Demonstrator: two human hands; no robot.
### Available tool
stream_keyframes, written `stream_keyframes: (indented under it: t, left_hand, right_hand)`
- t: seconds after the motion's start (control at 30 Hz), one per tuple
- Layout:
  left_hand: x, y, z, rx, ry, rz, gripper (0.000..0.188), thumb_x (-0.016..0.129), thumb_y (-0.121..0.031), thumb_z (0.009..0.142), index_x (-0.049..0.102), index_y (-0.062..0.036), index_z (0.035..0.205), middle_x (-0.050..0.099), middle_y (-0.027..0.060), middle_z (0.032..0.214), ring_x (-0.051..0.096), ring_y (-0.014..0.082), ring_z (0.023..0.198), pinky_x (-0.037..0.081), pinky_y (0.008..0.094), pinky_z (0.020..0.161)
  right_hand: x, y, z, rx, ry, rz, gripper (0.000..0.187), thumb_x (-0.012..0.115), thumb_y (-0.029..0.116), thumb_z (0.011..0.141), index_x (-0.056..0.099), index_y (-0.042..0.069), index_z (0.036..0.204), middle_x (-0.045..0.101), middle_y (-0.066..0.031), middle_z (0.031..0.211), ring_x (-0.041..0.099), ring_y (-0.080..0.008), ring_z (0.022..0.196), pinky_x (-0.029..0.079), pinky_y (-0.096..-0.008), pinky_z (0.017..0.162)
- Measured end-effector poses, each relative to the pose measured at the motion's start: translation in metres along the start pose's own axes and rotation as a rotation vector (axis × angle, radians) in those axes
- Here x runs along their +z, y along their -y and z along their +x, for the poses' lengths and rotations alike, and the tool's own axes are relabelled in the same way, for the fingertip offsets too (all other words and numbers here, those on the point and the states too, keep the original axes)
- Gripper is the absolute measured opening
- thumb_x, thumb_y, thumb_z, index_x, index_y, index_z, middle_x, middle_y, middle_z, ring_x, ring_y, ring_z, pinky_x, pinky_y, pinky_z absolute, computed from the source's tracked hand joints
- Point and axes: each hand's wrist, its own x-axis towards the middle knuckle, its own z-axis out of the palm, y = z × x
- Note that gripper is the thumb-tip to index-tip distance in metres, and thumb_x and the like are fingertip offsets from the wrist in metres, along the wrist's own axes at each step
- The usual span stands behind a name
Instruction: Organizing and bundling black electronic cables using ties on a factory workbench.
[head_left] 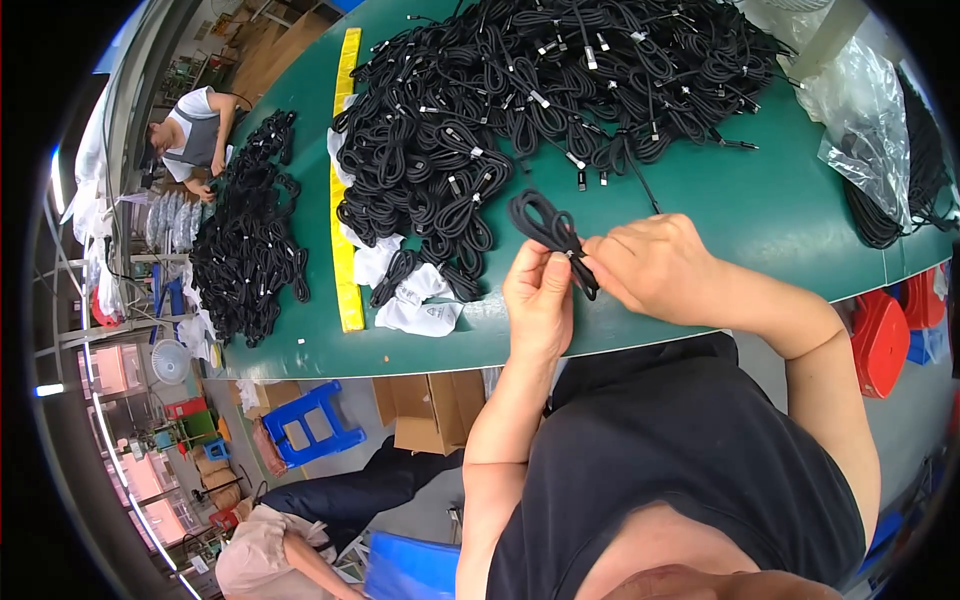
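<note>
so the left hand [537, 305] has a black coiled cable bundle [543, 220] pinched narrow between thumb and fingers, round about its middle, and the right hand [655, 262] is in close from the other side, fingertips bunched up against the bundle's waist. can't tell if those right fingers are gripping cord or a tie, they cover the spot. neither hand is nearer really, both are touching it, though the left looks like the one carrying it. the bit that matters imo is the angle: the long axis runs slantwise, big loops poking out ahead and left of the fingertips, the short end dropping back and right, just under the right fingers, so the right hand meets it from the side and not end-on. beyond the fingers there's green table [705, 190], then a huge heap of similar cables [540, 110] straight ahead. off to the left of the fingers are some white pouches [420, 318], past those a yellow strip [346, 220], and farther out another cable pile [245, 255] with a co-worker [190, 135] behind it
</note>
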Motion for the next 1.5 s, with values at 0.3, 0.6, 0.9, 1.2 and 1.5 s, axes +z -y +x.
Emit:
stream_keyframes:
  t: [0.3,0.6,0.9,1.2,1.5]
  left_hand:
    - [-0.002,0.008,-0.003,0.0,-0.046,0.022,0.025,0.054,-0.014,0.088,0.051,-0.0006,0.109,0.057,0.0034,0.099,0.051,0.0087,0.088,0.041,0.022,0.078]
    - [-0.008,0.008,-0.002,-0.012,-0.033,0.035,0.028,0.05,-0.015,0.09,0.049,0.0009,0.112,0.056,0.0071,0.104,0.052,0.0139,0.096,0.04,0.0264,0.088]
    - [-0.01,-0.004,-0.003,-0.334,0.169,-0.27,0.044,0.042,-0.032,0.092,0.045,0.007,0.112,0.056,0.0142,0.091,0.058,0.0222,0.066,0.045,0.0294,0.045]
    - [-0.002,0.009,-0.018,-0.043,0.05,0.504,0.034,0.052,-0.009,0.087,0.042,0.0066,0.116,0.057,0.0129,0.089,0.055,0.0135,0.061,0.044,0.0226,0.049]
    - [-0.028,-0.015,0.001,0.152,-0.053,0.18,0.034,0.054,-0.003,0.085,0.046,-0.0004,0.118,0.056,0.0101,0.09,0.056,0.014,0.065,0.045,0.0227,0.053]
  right_hand:
    - [-0.001,0.003,0.002,0.062,0.112,-0.026,0.016,0.066,0.011,0.07,0.055,0.004,0.08,0.054,-0.006,0.067,0.057,-0.0206,0.055,0.044,-0.0322,0.047]
    - [-0.001,0.005,0.003,0.155,0.174,0.092,0.021,0.066,0.013,0.073,0.055,0.001,0.087,0.054,-0.0078,0.073,0.057,-0.0245,0.058,0.045,-0.0338,0.048]
    - [-0.006,-0.035,0.022,0.118,-0.177,0.388,0.036,0.059,0.023,0.083,0.054,0.0,0.11,0.056,-0.0132,0.104,0.054,-0.0259,0.096,0.045,-0.0341,0.08]
    - [0.03,-0.032,0.027,0.429,-0.17,0.655,0.015,0.06,0.015,0.083,0.061,0.001,0.079,0.055,-0.005,0.057,0.055,-0.0139,0.053,0.042,-0.026,0.047]
    - [0.009,-0.025,0.028,0.493,0.174,0.85,0.03,0.062,0.02,0.082,0.054,0.004,0.106,0.06,-0.0083,0.079,0.059,-0.0153,0.069,0.046,-0.0278,0.058]
